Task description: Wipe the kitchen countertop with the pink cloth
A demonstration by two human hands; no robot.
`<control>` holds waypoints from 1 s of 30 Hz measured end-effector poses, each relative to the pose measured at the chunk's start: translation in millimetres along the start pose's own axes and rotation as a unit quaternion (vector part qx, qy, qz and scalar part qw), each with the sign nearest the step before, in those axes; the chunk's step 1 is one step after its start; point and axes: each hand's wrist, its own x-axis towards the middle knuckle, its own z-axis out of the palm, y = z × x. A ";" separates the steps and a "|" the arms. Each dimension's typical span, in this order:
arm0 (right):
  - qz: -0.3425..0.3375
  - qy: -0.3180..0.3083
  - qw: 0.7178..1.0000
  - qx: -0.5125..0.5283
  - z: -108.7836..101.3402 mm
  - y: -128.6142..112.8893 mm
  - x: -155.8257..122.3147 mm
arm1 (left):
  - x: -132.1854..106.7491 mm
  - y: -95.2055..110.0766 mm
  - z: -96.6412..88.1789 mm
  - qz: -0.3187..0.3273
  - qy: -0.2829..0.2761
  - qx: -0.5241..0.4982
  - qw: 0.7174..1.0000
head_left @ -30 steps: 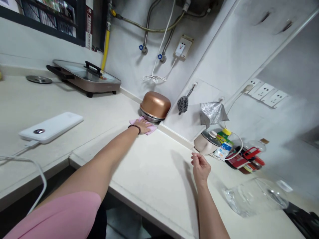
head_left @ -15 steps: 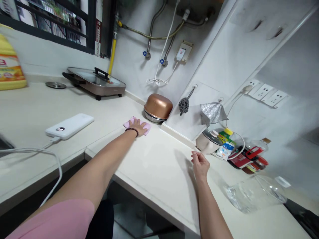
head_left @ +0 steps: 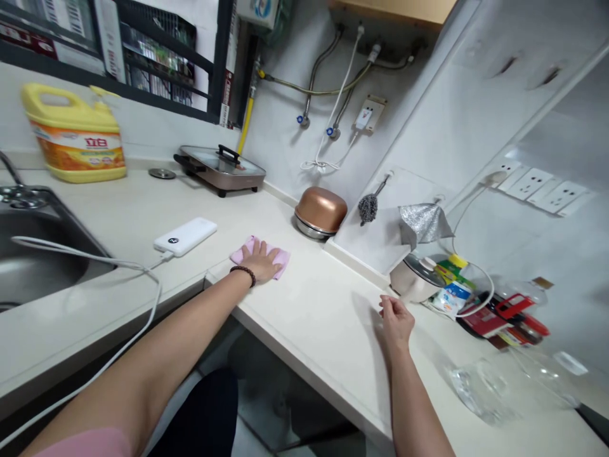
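While left hand [head_left: 259, 263] splays over pink cloth [head_left: 284, 259] (right hand [head_left: 398, 321] curled closed) | pale counter [head_left: 309, 317] meets white wall [head_left: 285, 155]

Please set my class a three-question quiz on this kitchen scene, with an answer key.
1. Which of the person's hands rests on the pink cloth?
2. True or false: the white power bank lies inside the sink.
3. Fill in: in the picture, between the copper-coloured pot and the silvery sheet hangs a ____.

Key:
1. The left hand.
2. False; it lies on the countertop.
3. Steel-wool scrubber.
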 end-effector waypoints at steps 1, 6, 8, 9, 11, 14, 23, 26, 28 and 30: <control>0.000 -0.002 1.000 -0.001 -0.1 0.0 -0.3 | -8.4 -3.8 -0.4 0.002 0.001 0.002 1.000; -0.002 -0.009 1.000 -0.005 -0.4 0.0 -1.7 | -52.0 -23.4 -0.1 0.016 0.011 0.016 1.000; -0.001 -0.013 1.000 -0.004 0.1 0.3 -2.3 | -69.1 -29.5 0.2 0.024 0.014 0.024 0.999; 0.001 -0.015 1.000 -0.003 0.7 0.4 -2.6 | -76.7 -31.7 0.3 0.029 0.015 0.028 0.999; 0.004 -0.019 1.000 -0.004 2.4 -0.1 -3.4 | -88.5 -34.1 0.2 0.037 0.015 0.034 0.999; 0.001 -0.023 1.000 -0.004 6.4 -2.7 -4.5 | -96.3 -30.5 0.4 0.034 0.000 0.042 0.999; -0.006 -0.056 0.998 -0.016 17.2 -7.6 -8.0 | -64.7 45.6 18.4 0.187 -0.065 -0.011 0.980; -0.009 -0.057 0.998 -0.025 14.8 -7.0 -9.0 | -31.4 74.8 20.3 0.210 -0.090 -0.022 0.973; -0.005 -0.054 0.998 -0.026 12.2 -7.1 -9.2 | -6.4 89.1 20.3 0.215 -0.098 -0.022 0.972; -0.002 -0.050 0.998 -0.028 10.2 -7.6 -9.2 | 16.9 99.7 20.7 0.215 -0.093 -0.022 0.972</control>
